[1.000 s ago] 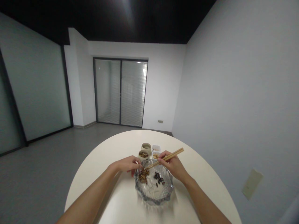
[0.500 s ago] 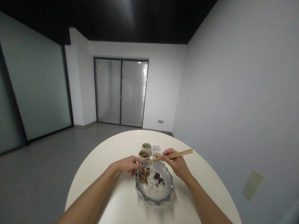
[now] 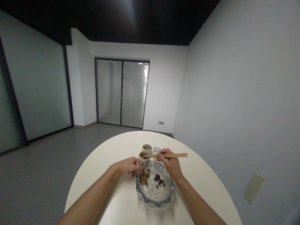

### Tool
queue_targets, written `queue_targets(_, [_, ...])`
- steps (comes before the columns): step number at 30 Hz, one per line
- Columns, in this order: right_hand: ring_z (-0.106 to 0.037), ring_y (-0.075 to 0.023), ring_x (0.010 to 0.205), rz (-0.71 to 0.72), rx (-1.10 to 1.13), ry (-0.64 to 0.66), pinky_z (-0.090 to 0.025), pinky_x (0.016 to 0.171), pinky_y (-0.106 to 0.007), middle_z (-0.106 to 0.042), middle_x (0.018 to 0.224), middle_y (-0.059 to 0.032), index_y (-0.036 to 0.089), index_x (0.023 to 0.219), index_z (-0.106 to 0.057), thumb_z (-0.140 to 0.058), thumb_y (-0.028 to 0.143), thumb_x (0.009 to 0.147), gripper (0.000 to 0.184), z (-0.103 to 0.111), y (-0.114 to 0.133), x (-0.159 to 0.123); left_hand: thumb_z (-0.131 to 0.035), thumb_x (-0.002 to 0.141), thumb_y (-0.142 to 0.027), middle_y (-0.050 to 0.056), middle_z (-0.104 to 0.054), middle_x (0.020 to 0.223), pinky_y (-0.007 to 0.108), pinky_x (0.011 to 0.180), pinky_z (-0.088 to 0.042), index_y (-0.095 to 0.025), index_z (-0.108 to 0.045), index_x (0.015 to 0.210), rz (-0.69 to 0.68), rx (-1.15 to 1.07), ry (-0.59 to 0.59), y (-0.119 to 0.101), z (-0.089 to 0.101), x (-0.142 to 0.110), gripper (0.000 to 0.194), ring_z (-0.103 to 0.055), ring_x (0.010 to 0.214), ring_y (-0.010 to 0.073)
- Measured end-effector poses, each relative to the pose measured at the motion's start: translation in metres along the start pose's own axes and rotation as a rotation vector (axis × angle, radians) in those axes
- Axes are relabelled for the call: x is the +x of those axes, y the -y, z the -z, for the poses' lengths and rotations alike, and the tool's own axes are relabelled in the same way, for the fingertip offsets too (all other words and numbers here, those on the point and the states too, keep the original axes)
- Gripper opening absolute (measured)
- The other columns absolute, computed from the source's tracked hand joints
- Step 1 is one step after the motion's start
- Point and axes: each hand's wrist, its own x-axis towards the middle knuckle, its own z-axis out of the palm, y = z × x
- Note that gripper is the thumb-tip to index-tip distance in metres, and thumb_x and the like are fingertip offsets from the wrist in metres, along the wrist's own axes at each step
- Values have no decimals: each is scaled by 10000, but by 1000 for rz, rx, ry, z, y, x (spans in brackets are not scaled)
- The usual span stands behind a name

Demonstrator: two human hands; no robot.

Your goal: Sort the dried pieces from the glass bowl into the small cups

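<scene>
My right hand [image 3: 170, 163] is shut on a pair of wooden chopsticks [image 3: 174, 155] held level, with their tips at the mouth of a small beige cup [image 3: 143, 155] that holds brown pieces. My left hand [image 3: 127, 165] curls at the near-left rim of a cut-glass bowl [image 3: 150, 197], its fingertips touching the glass. A small red thing [image 3: 133, 174] shows under that hand, too hidden to name. In the bowl lie a heap of brown pieces [image 3: 143, 178] and a cluster of dark seeds [image 3: 159, 180].
A second beige cup [image 3: 147, 148] and two small white dishes [image 3: 156, 149] stand behind the bowl, one dish partly behind my right hand. All of this sits on a round white table [image 3: 112, 195], beyond which lie a grey floor, a blinded glass door and walls.
The chopsticks have swung from a slanted to a level position, and their tips have moved from above the bowl's far rim to the cup. My left hand and the bowl have stayed put.
</scene>
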Motion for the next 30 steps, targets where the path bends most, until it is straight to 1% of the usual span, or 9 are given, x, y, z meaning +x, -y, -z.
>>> queue_targets(4, [-651, -194, 689, -8, 11, 28, -535, 654, -301, -680, 750, -27, 194, 825, -665, -678, 461, 857, 269, -6, -4, 2, -544, 810, -488, -10, -591, 578, 221, 445, -325, -155, -639, 867, -23, 1, 3, -1, 1, -1, 351, -547, 493, 136])
queue_targets(7, [-661, -198, 697, -12, 15, 28, -542, 658, -306, -692, 768, -30, 198, 833, -666, -686, 463, 848, 267, -7, -5, 3, -553, 807, -502, 4, -620, 606, 225, 451, -337, -153, -648, 885, -10, 6, -5, 0, 1, -1, 370, -562, 512, 145])
queue_targets(14, [-655, -199, 688, -38, 23, -2, -542, 641, -305, -696, 745, -28, 197, 821, -666, -712, 425, 824, 233, -1, -9, 8, -544, 818, -478, -8, -595, 588, 217, 438, -323, -155, -636, 862, -28, -5, 5, 3, 1, 1, 339, -551, 493, 135])
queue_targets(19, [-650, -193, 675, -21, 19, 17, -538, 637, -300, -683, 721, -25, 193, 801, -667, -702, 408, 835, 220, 1, -8, 6, -561, 808, -479, -16, -588, 597, 216, 433, -326, -161, -627, 860, -23, -13, -1, 3, -1, 2, 328, -565, 501, 142])
queue_targets(22, [-660, -196, 690, -17, 15, 27, -541, 647, -304, -690, 741, -32, 195, 816, -662, -687, 423, 847, 231, 8, -4, 4, -553, 815, -482, -10, -596, 600, 216, 440, -335, -161, -632, 860, -12, -4, 10, 1, -1, 1, 333, -577, 525, 149])
queue_targets(24, [-664, -198, 697, -27, 9, 64, -537, 642, -302, -692, 753, -34, 195, 837, -658, -686, 438, 848, 244, 14, -1, 2, -555, 815, -484, -10, -598, 599, 213, 440, -336, -160, -635, 862, -8, -3, 13, 1, 0, 1, 337, -576, 524, 146])
queue_targets(28, [-657, -196, 716, -57, -28, 237, -511, 633, -287, -698, 768, -33, 198, 855, -665, -698, 431, 845, 236, 27, 1, -2, -555, 822, -493, -15, -585, 565, 212, 435, -336, -158, -638, 872, -12, -10, 5, 2, 0, 1, 348, -554, 497, 139])
queue_targets(30, [-646, -194, 721, -56, -64, 282, -497, 634, -284, -700, 775, -34, 199, 855, -675, -694, 416, 854, 218, 31, 1, -3, -561, 819, -496, -11, -594, 576, 214, 432, -333, -158, -642, 880, -18, -13, 2, 3, 0, 1, 352, -548, 493, 138])
